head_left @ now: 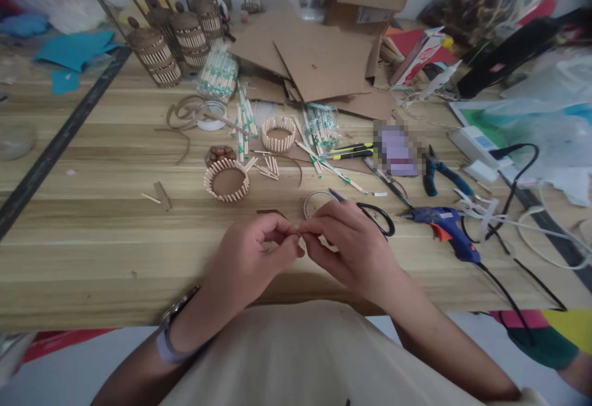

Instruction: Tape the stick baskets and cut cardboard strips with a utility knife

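A: Hands first. State?
B: Left hand (252,248): thumb and index finger pinched on a small piece (298,236), too small to identify. Right hand (354,245): fingertips closed on the same piece, meeting the left ones.
A: Position of the piece?
B: In front of the torso (287,356), over the near part of the bench (115,258).
A: Just outward?
B: Blue glue gun (441,218) to the right, tip pointing left. Scissors (363,206) just beyond the right hand, partly hidden by it.
A: Further?
B: Nearer stick ring (229,196), left of centre; brown beads (221,154) just behind. Farther stick ring (278,144) to their right, short loose sticks (269,168) in front.
A: Far side?
B: Overlapping cardboard sheets (319,60); slatted cylinders (189,39) stand to their left.
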`<state>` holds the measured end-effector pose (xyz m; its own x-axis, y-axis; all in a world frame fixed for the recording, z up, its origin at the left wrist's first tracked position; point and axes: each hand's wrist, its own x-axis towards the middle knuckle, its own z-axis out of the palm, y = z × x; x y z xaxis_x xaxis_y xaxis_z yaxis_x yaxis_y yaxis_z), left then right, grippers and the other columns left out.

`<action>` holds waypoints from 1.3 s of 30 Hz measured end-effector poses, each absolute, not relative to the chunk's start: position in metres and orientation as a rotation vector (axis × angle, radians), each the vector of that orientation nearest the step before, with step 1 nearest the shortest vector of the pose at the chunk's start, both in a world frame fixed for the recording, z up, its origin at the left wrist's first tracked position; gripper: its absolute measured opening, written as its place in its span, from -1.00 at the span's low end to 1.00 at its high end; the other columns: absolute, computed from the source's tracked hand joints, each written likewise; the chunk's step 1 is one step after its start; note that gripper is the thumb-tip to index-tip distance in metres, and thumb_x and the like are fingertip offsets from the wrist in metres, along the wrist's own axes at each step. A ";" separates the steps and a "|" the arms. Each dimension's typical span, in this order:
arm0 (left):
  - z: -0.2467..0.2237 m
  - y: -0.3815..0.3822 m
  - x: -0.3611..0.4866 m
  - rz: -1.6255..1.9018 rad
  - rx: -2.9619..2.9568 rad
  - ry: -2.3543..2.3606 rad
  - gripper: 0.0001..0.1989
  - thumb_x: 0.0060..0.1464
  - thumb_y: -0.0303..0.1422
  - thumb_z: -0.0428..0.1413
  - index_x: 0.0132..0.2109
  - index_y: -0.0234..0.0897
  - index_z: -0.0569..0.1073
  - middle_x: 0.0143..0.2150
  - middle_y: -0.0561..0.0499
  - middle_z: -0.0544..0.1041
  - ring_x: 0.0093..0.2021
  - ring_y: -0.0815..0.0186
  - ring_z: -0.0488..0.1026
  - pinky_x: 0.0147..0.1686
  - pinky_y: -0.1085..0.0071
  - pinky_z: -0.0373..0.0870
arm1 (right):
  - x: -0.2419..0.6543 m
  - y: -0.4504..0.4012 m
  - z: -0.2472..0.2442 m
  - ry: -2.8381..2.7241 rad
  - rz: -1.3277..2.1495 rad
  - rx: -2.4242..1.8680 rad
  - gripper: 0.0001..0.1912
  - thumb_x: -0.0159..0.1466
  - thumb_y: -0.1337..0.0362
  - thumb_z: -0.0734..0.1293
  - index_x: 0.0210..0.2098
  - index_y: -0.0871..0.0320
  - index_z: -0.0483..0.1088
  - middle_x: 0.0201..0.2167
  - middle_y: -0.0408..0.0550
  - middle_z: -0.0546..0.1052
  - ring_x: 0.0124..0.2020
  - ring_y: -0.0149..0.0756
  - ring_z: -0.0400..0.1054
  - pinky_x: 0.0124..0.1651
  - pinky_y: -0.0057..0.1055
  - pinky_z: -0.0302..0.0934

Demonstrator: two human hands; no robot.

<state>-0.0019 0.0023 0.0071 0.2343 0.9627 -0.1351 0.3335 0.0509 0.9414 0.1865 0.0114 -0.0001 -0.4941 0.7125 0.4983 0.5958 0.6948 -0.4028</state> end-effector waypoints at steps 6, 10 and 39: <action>0.008 0.004 -0.004 0.744 1.450 1.238 -0.90 0.07 -0.39 0.13 -0.35 -0.17 0.55 -0.41 0.18 0.66 -0.38 0.42 0.57 -0.41 0.59 0.37 | 0.188 0.013 -0.005 -2.149 0.467 -0.963 -0.84 0.37 0.42 0.26 -0.31 0.12 0.44 -0.44 -0.16 0.46 -0.47 -0.41 0.32 -0.32 -0.38 0.21; 0.008 0.005 -0.004 0.734 1.462 1.231 -0.91 0.04 -0.41 0.13 -0.36 -0.18 0.54 -0.42 0.19 0.64 -0.37 0.41 0.57 -0.42 0.60 0.37 | 0.186 0.013 -0.007 -2.171 0.343 -0.985 -0.83 0.36 0.42 0.25 -0.33 0.11 0.42 -0.45 -0.15 0.48 -0.44 -0.38 0.35 -0.31 -0.37 0.20; 0.000 0.007 -0.002 0.628 1.344 1.410 -0.79 0.10 -0.18 0.13 -0.34 -0.21 0.50 -0.43 0.09 0.64 -0.69 0.49 0.07 -0.66 0.51 -0.05 | 0.323 0.052 -0.064 -1.556 0.081 -2.014 -0.73 0.14 0.26 0.23 -0.27 0.13 0.53 -0.27 0.09 0.58 -0.36 -0.14 0.41 -0.18 -0.17 0.27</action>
<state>-0.0022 0.0068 0.0003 0.1705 0.9324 -0.3188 0.3866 0.2343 0.8920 0.3234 0.0516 -0.0641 0.3155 0.9013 0.2969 0.8657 -0.1453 -0.4790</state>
